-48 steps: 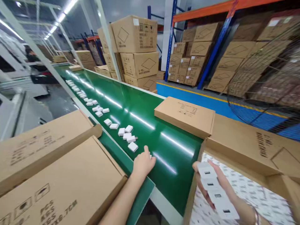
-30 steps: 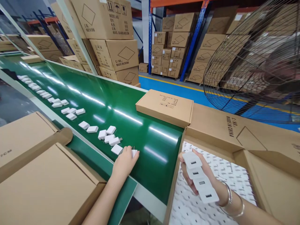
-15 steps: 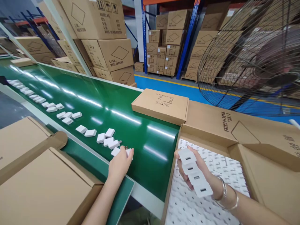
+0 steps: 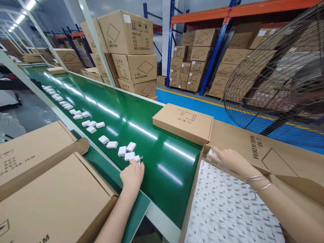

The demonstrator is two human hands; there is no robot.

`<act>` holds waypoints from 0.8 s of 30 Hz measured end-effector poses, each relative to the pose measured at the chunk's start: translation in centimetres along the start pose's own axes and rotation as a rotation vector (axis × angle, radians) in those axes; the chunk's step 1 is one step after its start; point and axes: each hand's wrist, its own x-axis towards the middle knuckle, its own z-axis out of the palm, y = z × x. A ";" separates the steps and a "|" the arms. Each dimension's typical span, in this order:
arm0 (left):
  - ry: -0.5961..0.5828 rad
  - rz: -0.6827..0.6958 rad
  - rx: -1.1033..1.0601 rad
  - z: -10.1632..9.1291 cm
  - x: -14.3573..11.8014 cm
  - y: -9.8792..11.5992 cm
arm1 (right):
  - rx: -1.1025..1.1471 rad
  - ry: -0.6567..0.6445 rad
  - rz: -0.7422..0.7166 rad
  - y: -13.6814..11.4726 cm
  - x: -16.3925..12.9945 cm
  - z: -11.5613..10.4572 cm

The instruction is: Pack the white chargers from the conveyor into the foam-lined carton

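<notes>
White USB wall chargers lie in a loose line along a green conveyor belt. My left hand is at the near end of this line, its fingers closed around a charger and mostly covering it. Beside its fingertips, another charger shows its metal prongs. Over on the right, my right hand reaches into the far left corner of an open cardboard box. It grips white chargers, partly hidden by the fingers. Tight rows of white pieces fill most of that box.
A closed flat carton sits on the belt's far side, touching the open box. Flat cartons stand at the near left. Behind the belt are stacked boxes and a large wire-caged fan.
My right hand has moved from above the box's middle to its far left corner, with the row of chargers turned away. My left hand stays by the belt's chargers. The view has tilted up.
</notes>
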 end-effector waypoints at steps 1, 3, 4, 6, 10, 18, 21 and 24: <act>-0.015 0.008 -0.008 0.1 0.0 0.1 | 0.068 -0.017 -0.010 -0.5 0.1 0.5; -0.040 0.030 -0.020 0.1 -0.1 0.2 | 0.237 -0.072 -0.015 -1.4 0.1 1.1; -0.050 0.041 -0.023 0.1 -0.1 0.2 | 0.309 -0.102 -0.014 -1.7 0.1 1.2; -0.066 0.052 -0.027 0.1 -0.2 0.2 | 0.402 -0.140 -0.015 -1.8 0.0 1.3; -0.109 0.128 -0.037 -0.3 -0.9 0.3 | 0.397 -0.170 0.012 -1.6 -0.1 1.1; -0.148 0.399 -0.097 -0.4 -3.3 2.2 | 0.394 0.111 -0.117 -11.2 4.1 -1.3; -0.169 0.338 -0.138 -0.4 -3.5 2.4 | 0.576 0.028 -0.337 -17.3 7.0 -1.0; -0.258 0.283 -0.196 -0.5 -3.4 2.3 | 0.634 -0.012 -0.411 -22.1 9.4 0.3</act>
